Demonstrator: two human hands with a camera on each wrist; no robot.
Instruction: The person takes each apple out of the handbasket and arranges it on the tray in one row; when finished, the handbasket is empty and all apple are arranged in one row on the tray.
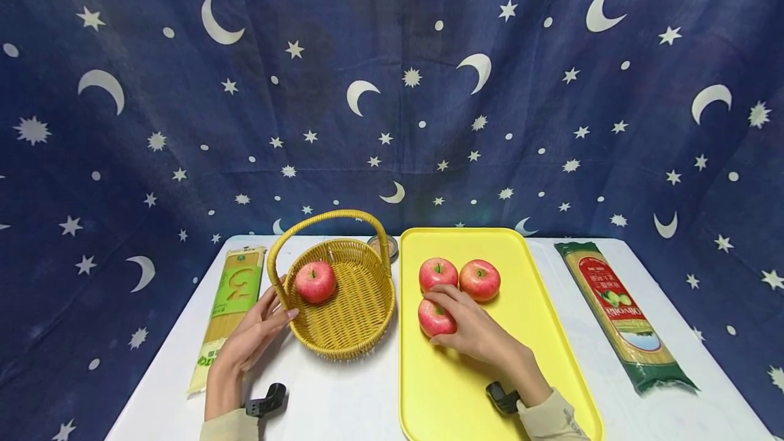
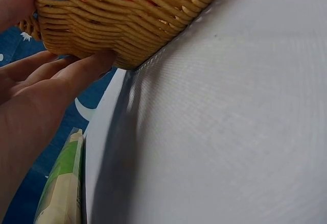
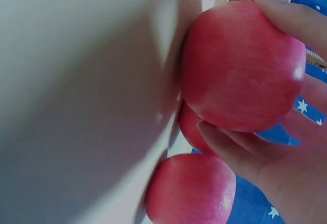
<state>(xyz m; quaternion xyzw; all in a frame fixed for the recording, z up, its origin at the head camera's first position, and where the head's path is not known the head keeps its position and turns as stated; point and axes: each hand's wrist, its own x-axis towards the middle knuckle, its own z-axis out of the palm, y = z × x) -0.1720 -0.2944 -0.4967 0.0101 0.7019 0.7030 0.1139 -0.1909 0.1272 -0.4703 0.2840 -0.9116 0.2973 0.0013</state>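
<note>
Three apples point(image 1: 480, 280) on a tray point(image 1: 527, 312) — the right grip point(image 1: 474, 329) holds one apple point(image 1: 433, 320) (nearest).

Left hand point(image 1: 260, 325), one, bare: set toward the left edge of the worktop point(image 1: 343, 400) and inclined inward, thumb opposed to the fingers in a pinching grip; wrist point(image 1: 223, 390) showing beyond a beige sleeve point(image 1: 229, 427). Right hand point(image 1: 468, 324), one, bare: nearer the worktop's middle, directed toward the far edge and slanting leftward, back uppermost, thumb and fingers curved in a grip; wrist visible above a matching beige cuff point(image 1: 551, 420).
</note>
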